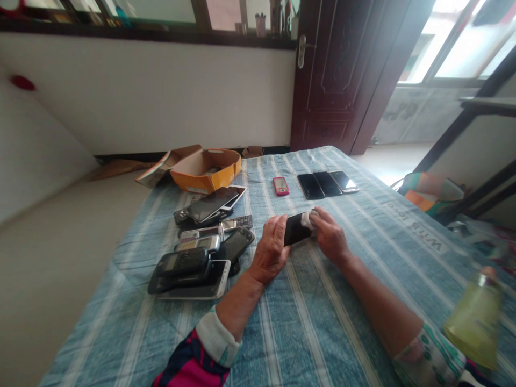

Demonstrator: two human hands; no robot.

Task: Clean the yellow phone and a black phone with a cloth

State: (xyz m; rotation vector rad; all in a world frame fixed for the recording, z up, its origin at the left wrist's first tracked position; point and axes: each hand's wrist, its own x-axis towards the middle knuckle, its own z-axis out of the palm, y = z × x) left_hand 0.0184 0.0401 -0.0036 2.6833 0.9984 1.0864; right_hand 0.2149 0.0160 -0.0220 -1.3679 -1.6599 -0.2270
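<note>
My left hand (272, 248) grips a black smartphone (296, 229) by its near end, just above the blue striped cloth (314, 312). My right hand (331, 236) presses a small white wipe (309, 217) against the phone's far end, fingers curled. A heap of old phones (203, 250) lies to the left of my hands. Beyond my hands, a small red phone (281, 185) and a row of three dark smartphones (327, 184) lie flat.
An open orange cardboard box (205, 169) sits at the far left edge of the covered surface. A yellow-green bottle (475, 320) stands at the near right. A dark wooden door (342, 75) is behind, with a dark metal frame (467, 156) and bags at right.
</note>
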